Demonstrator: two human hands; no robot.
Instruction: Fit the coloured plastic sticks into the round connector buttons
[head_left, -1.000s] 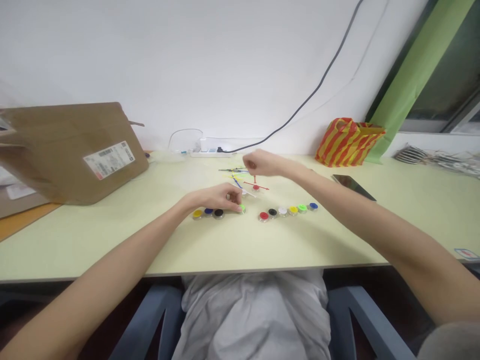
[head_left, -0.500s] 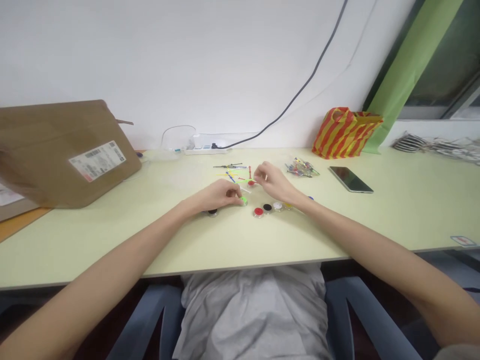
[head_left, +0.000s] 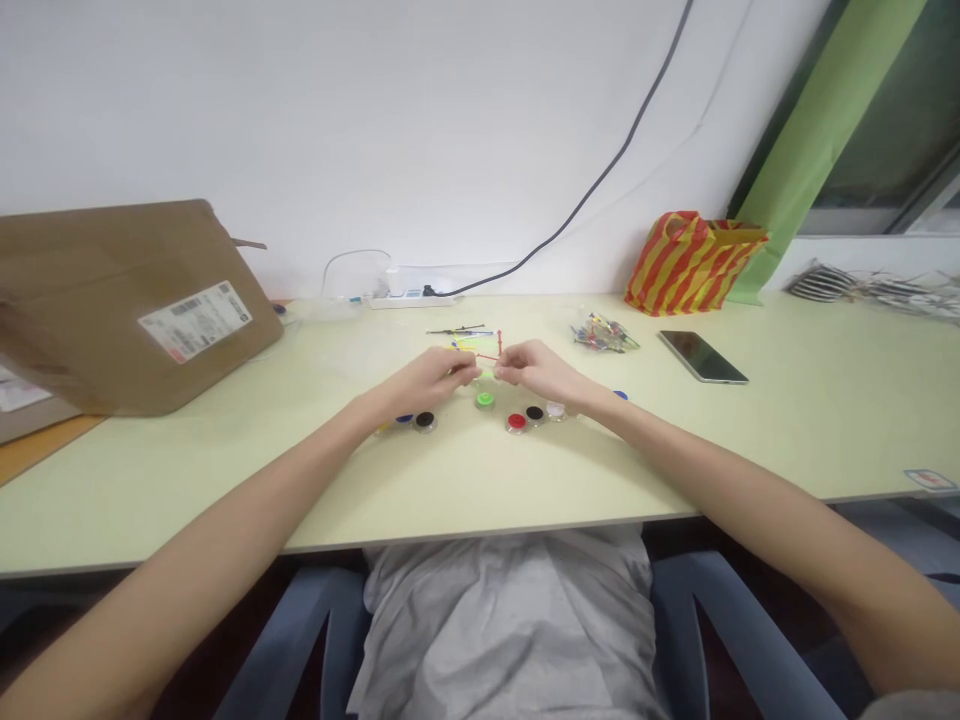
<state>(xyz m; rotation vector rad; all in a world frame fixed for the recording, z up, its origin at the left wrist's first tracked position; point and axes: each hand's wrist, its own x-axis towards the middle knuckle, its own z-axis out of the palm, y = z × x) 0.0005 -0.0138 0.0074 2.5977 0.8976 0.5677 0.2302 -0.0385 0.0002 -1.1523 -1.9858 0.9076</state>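
Note:
My left hand point(head_left: 431, 376) and my right hand point(head_left: 536, 368) meet above the pale green table point(head_left: 225, 470), both pinched near a thin red stick piece point(head_left: 491, 352). Which hand grips it is unclear. Just below them sits a green round cap point(head_left: 484, 400). A red cap point(head_left: 516, 422), a black cap point(head_left: 535, 413) and a white cap point(head_left: 555, 409) line up under my right wrist. Another black cap point(head_left: 425, 421) and a blue cap point(head_left: 405, 419) lie under my left wrist. Loose coloured sticks point(head_left: 459, 340) lie behind the hands.
A brown cardboard parcel point(head_left: 127, 300) lies at the left. A power strip point(head_left: 409, 296) with a black cable runs along the wall. A bundle of coloured sticks point(head_left: 602, 335), a phone point(head_left: 702, 357) and a red-and-yellow striped bag point(head_left: 694, 262) are at the right.
My right hand came back from the far sticks toward my left hand. My left hand lifted off the green cap, and both hands now pinch together above it.

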